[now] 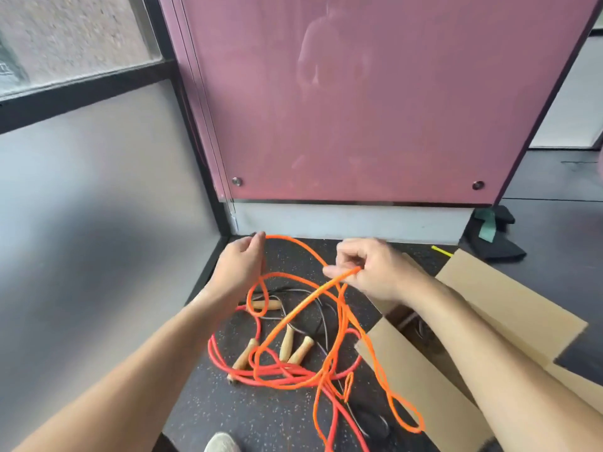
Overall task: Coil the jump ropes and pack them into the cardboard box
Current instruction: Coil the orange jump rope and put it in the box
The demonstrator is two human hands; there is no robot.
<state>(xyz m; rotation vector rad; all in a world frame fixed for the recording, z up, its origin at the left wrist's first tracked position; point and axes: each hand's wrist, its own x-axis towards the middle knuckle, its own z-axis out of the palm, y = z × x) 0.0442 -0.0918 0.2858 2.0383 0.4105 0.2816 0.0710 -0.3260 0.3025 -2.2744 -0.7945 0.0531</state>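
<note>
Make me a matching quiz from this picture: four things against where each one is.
1 orange rope
2 handles
3 box
4 shoe

A lying on the floor
B at right, flaps open
C at the bottom edge
D held by left hand and right hand

Pairs: 1-D, 2-A, 3-B, 4-C

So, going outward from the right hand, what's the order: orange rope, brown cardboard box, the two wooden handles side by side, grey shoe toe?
1. thin orange rope, pinched in the right hand.
2. brown cardboard box, just right of it.
3. two pale wooden handles, on the floor, down-left.
4. grey shoe toe, bottom edge.
</note>
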